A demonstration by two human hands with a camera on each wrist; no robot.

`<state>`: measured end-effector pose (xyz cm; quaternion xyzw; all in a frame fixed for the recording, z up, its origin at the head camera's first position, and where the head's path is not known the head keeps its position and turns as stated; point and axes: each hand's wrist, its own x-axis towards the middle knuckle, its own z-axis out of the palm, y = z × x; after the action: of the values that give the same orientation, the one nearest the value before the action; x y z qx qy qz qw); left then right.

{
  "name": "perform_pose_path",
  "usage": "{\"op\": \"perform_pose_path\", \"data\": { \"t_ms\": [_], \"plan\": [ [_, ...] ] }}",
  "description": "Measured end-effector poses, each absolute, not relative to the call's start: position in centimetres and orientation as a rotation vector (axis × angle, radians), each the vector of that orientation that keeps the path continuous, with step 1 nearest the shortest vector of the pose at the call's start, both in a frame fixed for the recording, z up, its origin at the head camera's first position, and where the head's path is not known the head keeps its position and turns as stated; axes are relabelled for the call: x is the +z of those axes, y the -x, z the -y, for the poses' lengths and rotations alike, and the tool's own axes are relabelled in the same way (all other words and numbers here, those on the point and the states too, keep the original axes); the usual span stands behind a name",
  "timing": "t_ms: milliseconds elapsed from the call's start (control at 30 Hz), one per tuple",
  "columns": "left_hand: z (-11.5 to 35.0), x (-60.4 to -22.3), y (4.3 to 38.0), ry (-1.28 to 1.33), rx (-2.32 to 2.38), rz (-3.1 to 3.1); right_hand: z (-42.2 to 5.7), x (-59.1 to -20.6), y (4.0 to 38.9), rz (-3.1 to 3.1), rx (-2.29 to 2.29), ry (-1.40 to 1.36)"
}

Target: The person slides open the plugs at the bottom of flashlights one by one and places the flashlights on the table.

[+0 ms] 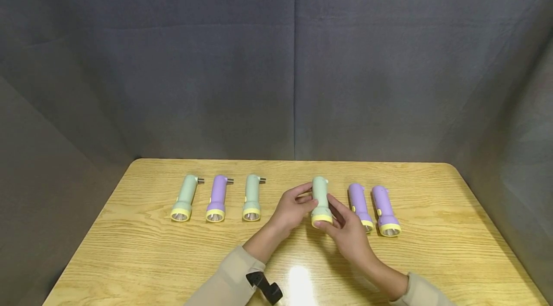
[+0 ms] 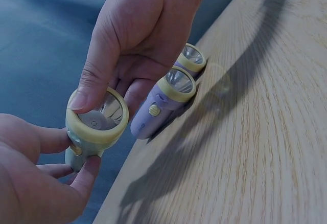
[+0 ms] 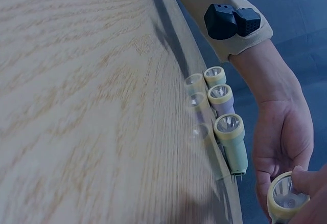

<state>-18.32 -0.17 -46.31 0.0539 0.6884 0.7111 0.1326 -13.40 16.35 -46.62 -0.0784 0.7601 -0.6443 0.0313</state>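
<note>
Both hands hold a pale green flashlight (image 1: 320, 194) with a yellow rim, right of the table's middle. Its lens end points toward the person. The left hand (image 1: 290, 211) grips the body from the left, its thumb and fingers near the yellow switch in the left wrist view. From the right, the right hand (image 1: 351, 238) holds the head, the thumb (image 2: 80, 99) on the yellow rim and the fingers behind. No metal prongs show on this flashlight. Two purple flashlights (image 1: 359, 205) (image 1: 384, 207) lie just right of the right hand.
To the left, three flashlights lie in a row with metal prongs sticking out: a green one (image 1: 186, 193), a purple one (image 1: 218, 194) and another green one (image 1: 252, 194). The wooden table (image 1: 142, 243) ends at a dark grey curtain (image 1: 216, 80).
</note>
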Motion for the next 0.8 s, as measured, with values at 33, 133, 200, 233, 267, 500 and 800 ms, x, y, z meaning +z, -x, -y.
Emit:
{"op": "perform_pose_path", "data": {
  "t_ms": [33, 133, 200, 233, 267, 500, 800],
  "plan": [
    [0.2, -46.2, 18.3, -0.154, 2.063, -1.998, -16.3, -46.6, 13.4, -2.336, -1.99, 0.245],
    [0.4, -46.1, 18.1, -0.149, 2.069, -1.992, -16.2, -46.4, 13.2, -2.331, -1.995, 0.262],
    [0.6, -45.9, 17.9, -0.15, 2.07, -1.986, -16.2, -46.3, 13.1, -2.327, -1.999, 0.269],
    [0.7, -45.9, 17.9, -0.151, 2.07, -1.983, -16.1, -46.3, 13.1, -2.322, -2.002, 0.27],
    [0.9, -45.8, 17.8, -0.154, 2.07, -1.981, -16.1, -46.2, 13.0, -2.321, -2.001, 0.27],
    [1.5, -45.2, 17.4, -0.175, 2.077, -1.982, -15.8, -45.9, 12.8, -2.296, -2.002, 0.268],
    [2.2, -45.0, 17.2, -0.19, 2.108, -1.951, -15.7, -45.7, 12.8, -2.274, -2.025, 0.285]
  ]
}}
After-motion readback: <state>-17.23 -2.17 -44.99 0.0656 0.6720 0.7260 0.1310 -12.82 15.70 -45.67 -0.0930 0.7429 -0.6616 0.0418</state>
